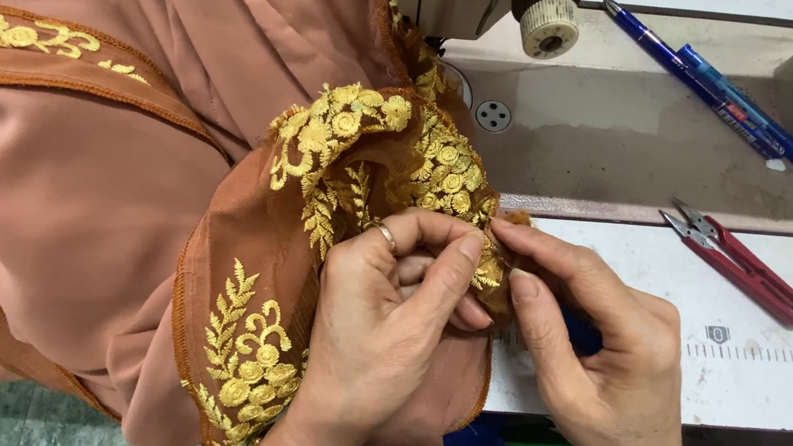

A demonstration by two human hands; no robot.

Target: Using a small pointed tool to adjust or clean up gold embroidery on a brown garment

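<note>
Soft, light brown lace trim with gold embroidery sits at frame centre, likely limp and snag-prone, pinched at its edge by the closed left hand and right hand.

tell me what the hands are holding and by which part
Both the left hand and the right hand pinch the brown gold-embroidered trim at its edge, fingertips meeting on one spot.
</note>
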